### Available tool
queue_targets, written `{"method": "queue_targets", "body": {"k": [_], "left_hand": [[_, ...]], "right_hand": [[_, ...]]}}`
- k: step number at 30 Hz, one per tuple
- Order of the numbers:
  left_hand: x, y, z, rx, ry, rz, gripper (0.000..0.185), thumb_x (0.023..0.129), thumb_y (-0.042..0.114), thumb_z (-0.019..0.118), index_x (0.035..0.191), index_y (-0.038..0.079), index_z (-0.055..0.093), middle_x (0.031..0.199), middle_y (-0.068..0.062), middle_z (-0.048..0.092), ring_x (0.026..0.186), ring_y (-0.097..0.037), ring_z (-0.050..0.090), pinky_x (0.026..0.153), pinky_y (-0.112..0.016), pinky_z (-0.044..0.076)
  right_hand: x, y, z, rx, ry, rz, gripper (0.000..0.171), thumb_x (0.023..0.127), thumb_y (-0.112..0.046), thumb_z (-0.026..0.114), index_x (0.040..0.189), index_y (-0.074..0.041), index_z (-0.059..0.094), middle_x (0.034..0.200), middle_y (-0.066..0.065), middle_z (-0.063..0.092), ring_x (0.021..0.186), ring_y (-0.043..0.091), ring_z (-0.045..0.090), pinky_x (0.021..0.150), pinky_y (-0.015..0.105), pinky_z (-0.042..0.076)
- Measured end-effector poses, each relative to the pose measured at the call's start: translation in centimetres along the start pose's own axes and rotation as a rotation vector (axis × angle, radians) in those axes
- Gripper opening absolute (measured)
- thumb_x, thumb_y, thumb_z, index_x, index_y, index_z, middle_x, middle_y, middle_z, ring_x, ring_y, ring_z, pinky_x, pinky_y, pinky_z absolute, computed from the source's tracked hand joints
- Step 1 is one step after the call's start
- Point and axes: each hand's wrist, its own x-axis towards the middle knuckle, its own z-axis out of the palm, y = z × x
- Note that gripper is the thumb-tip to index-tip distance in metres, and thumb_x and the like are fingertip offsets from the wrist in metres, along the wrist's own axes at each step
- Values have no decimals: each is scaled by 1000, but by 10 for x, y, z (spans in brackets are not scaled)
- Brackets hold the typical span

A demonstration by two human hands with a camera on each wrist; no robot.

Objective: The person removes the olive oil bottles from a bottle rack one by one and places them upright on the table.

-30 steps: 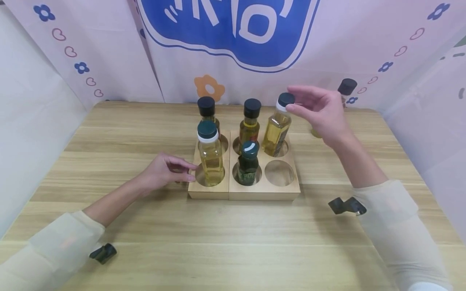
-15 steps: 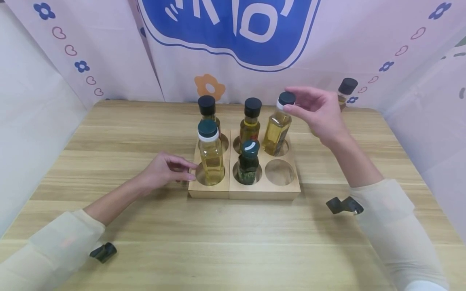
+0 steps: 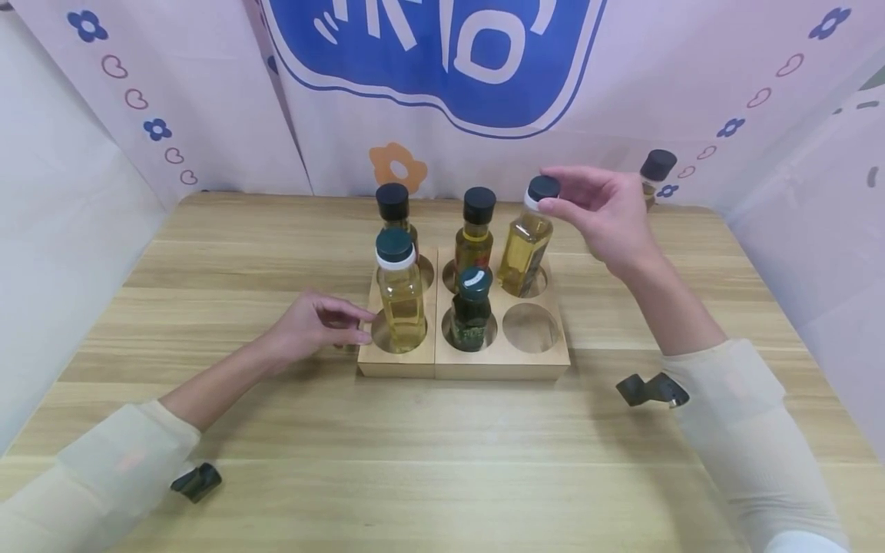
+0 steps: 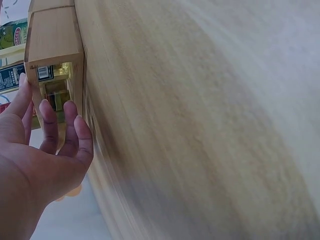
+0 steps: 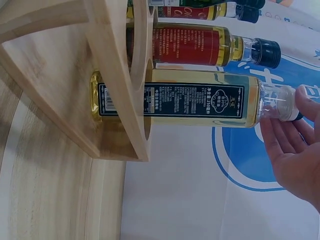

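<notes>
A wooden bottle rack (image 3: 503, 372) with round holes stands mid-table. At its back right hole is a square bottle of pale yellow oil (image 3: 524, 250) with a dark cap and white collar. My right hand (image 3: 608, 215) pinches this bottle at the cap and collar; the right wrist view shows its base (image 5: 95, 95) down inside the rack. My left hand (image 3: 311, 326) holds the rack's left edge, thumb on the top board and fingers curled by the open end (image 4: 55, 90). Close to it, a similar green-capped oil bottle (image 3: 403, 307) stands in the front left hole.
Black-capped oil bottles (image 3: 473, 242) stand in the back left and back middle holes. A small dark green jar (image 3: 471, 319) fills the front middle one, beside a vacant front right hole (image 3: 530, 329). Another black-capped bottle (image 3: 657, 166) stands behind my right hand, near the printed curtain.
My right hand and forearm have shifted slightly left, still gripping the bottle's top. The left hand, the rack and the bottles in it look unchanged.
</notes>
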Motion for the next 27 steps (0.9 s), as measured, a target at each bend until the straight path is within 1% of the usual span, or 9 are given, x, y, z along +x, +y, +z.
{"method": "queue_targets", "body": {"k": [4,10,16,22,27], "left_hand": [[0,0,0,2,-6,7,34,86,2,83,117,-9,72,117,-19,74,83,-14,71,71,-29,61],[0,1,0,10,-6,0,35,86,3,83,117,-8,72,119,-20,73,85,-14,72,73,-29,61],[0,1,0,8,-7,5,35,86,2,82,117,-9,72,118,-20,73,85,-14,72,73,-29,61],[0,2,0,10,-3,-4,35,86,3,83,117,-8,72,118,-19,74,85,-14,72,73,-29,61],[0,2,0,13,-2,-7,35,86,4,83,117,-8,72,118,-19,74,86,-14,72,73,-29,61]], "right_hand": [[0,-1,2,9,12,6,32,86,12,77,115,-1,77,96,-2,80,89,12,75,84,21,59],[1,-1,2,27,30,6,30,86,13,78,114,3,76,94,-2,80,89,11,76,85,21,59],[1,-2,2,31,53,-2,31,85,13,78,114,4,76,93,-3,80,88,10,77,85,21,59],[-1,-3,3,49,71,-17,30,84,14,78,114,7,75,93,-2,80,88,11,77,85,22,59],[-1,-4,2,96,80,-29,29,84,16,77,110,3,77,95,2,80,87,13,77,84,23,60]]}}
